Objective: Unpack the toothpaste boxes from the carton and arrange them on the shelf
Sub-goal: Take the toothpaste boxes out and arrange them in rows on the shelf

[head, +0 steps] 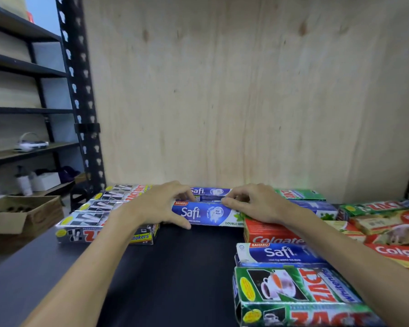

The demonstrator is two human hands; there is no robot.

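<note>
Green foil-printed carton nearest me: a Zact whitening box lies at the front right of the dark shelf board, with a blue Safi box just behind it and red Colgate boxes behind that. Bare board runs up the middle between my forearms.

Further in, both hands meet on one blue Safi toothpaste box lying flat, long face toward me. My left hand grips its left end, thumb against the front lower edge, fingers curled over the top. My right hand pinches the top edge near the right end with its fingertips. A second Safi box sits touching behind it. The black Zact smokers boxes are packed to the left, green Zact boxes to the right.

Handling judgement: light, thin card, stiff along its length but easily dented on the broad faces. Best held at the ends or edges, slid rather than squeezed.

Beyond: plywood back panel. Off left, an open cardboard carton on the floor.
</note>
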